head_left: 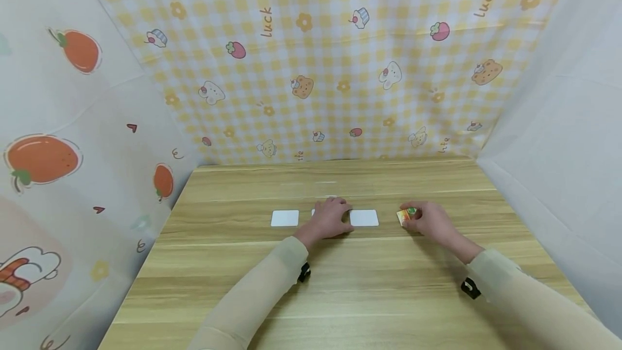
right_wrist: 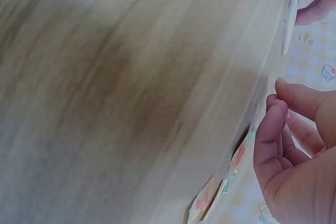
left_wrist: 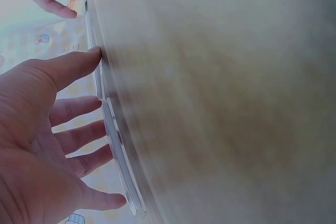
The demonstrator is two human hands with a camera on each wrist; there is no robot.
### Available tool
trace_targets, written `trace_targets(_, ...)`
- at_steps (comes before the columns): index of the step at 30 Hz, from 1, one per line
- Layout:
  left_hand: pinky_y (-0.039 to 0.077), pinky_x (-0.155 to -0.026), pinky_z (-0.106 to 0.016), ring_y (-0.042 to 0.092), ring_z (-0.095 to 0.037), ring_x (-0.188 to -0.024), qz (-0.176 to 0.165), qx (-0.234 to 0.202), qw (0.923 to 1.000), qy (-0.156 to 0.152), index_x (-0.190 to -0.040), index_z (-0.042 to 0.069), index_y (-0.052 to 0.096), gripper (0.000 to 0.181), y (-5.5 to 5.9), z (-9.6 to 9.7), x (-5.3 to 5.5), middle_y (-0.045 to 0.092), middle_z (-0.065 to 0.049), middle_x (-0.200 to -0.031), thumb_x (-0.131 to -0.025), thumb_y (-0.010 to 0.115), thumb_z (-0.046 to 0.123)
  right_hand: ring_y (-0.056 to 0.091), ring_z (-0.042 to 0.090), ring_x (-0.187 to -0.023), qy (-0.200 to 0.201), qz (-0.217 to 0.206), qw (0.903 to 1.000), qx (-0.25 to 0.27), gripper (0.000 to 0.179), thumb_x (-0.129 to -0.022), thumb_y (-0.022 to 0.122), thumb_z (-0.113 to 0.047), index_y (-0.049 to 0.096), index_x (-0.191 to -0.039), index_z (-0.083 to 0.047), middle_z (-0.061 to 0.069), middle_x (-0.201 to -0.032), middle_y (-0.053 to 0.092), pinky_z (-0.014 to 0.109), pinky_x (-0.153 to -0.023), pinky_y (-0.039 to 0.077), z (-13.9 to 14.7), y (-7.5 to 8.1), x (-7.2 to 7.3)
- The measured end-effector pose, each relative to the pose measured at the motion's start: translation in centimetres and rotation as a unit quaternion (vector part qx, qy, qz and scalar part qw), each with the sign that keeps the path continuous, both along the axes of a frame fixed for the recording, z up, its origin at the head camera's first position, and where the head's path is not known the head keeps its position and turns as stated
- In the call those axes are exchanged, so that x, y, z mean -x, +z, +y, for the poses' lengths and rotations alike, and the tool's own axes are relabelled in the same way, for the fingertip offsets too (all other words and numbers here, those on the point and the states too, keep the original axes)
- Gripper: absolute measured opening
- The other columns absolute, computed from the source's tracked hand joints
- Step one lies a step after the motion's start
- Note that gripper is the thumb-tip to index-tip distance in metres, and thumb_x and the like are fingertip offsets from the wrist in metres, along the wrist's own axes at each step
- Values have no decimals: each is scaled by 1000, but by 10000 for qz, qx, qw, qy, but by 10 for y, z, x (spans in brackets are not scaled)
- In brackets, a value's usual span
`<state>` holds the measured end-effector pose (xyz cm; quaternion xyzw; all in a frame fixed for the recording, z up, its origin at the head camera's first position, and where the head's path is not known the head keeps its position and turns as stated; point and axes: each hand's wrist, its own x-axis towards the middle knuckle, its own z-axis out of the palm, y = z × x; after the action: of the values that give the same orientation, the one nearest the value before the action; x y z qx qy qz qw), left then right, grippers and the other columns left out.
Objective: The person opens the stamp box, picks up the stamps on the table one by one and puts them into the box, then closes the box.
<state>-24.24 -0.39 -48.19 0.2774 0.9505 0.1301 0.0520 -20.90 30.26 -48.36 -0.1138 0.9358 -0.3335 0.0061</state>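
Note:
My left hand point(head_left: 331, 217) rests over the middle of a row of white cards, fingers spread. It hides most of the middle card point(head_left: 313, 212). In the left wrist view its fingertips touch the edge of a thin white card point(left_wrist: 121, 156), and the thumb tip is at the edge of the neighbouring card. To its right lies another white card point(head_left: 364, 217); a third white card point(head_left: 285, 218) is at its left. My right hand point(head_left: 431, 222) pinches a small colourful card point(head_left: 404, 215), orange, yellow and green, close over the table, covering part of it.
The wood-grain table point(head_left: 340, 296) ends at a yellow checked cloth point(head_left: 325, 96) at the back. White cloths point(head_left: 554, 139) stand along the sides. Faint pale lines point(head_left: 325, 182) show behind the card row. Colourful flat pieces point(right_wrist: 205, 198) appear beside my right hand in its wrist view.

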Motion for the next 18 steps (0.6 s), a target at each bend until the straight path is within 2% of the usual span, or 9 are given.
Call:
trace_targets(7, 33, -103, -67, 46, -26, -132, 69, -31, 10000, -26, -137, 21, 63, 55, 0, 0, 1, 56, -2, -139, -90, 74, 46, 54, 17, -55, -11, -275, 9987, 424, 44, -88, 79, -9, 66, -129, -1, 5, -72, 67, 26, -45, 41, -2, 7, -1)
trace_targets(18, 36, -101, -64, 47, -25, -131, 80, 11, 10000, -42, -137, 22, 64, 54, 2, 0, 1, 56, -2, -139, -90, 73, 49, 66, 25, -63, -114, -521, 9950, 844, 45, -91, 76, -11, 64, -134, -4, 8, -81, 73, 32, -52, 53, -10, 15, -5)
